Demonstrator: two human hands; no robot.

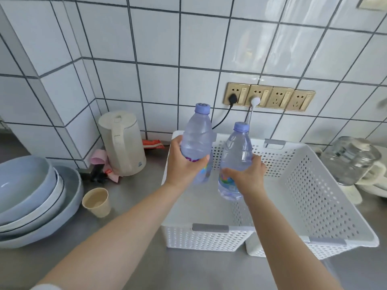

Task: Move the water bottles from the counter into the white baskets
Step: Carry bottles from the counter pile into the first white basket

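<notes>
- My left hand (181, 164) is wrapped round the middle of a clear plastic water bottle with a lilac cap (196, 143); thumb on the near side, fingers curled behind, at the coloured label.
- My right hand (246, 174) grips a second clear lilac-capped water bottle (235, 160) low on its body, fingers curled over the label.
- Both bottles are upright, tilted slightly, held side by side above the white perforated plastic basket (314, 185). The left-hand bottle is over the basket's far left corner, the right-hand one just to its right, over the basket's far half. I cannot tell whether either base touches the basket floor.
- A second white perforated basket (261, 251) appears to sit under the first; its near corner shows below the first basket's front wall.
- The basket stands on the grey tabletop (136, 206).
- Left of the basket: a cream electric kettle (122, 143) against the tiled wall, a beige paper cup (96, 203) nearer me, and a stack of pale blue bowls (31, 195) further left.
- Right of the basket: a clear glass jar (349, 162) lying tilted.
- On the wall behind the basket: a row of four gold-coloured sockets (269, 96), the two on the left with plugs in.
</notes>
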